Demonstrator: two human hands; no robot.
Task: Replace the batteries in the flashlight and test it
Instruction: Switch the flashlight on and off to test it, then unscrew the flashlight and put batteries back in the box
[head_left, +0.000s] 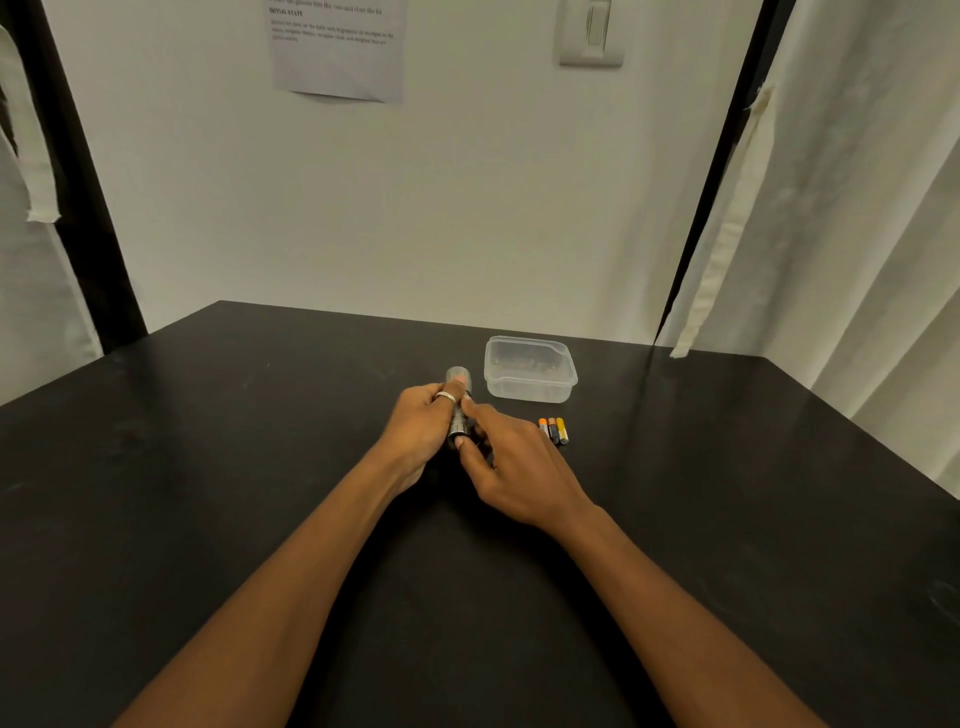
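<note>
A small dark metal flashlight is held above the black table, its head pointing away from me. My left hand, with a ring on one finger, wraps the flashlight's body from the left. My right hand grips its near tail end with thumb and fingers. Three small batteries with orange and yellow tops lie side by side on the table just right of my right hand. The tail of the flashlight is hidden by my fingers.
A clear plastic container without a lid stands behind the batteries near the wall. A printed sheet and a light switch hang on the wall. White curtains hang to the right and left.
</note>
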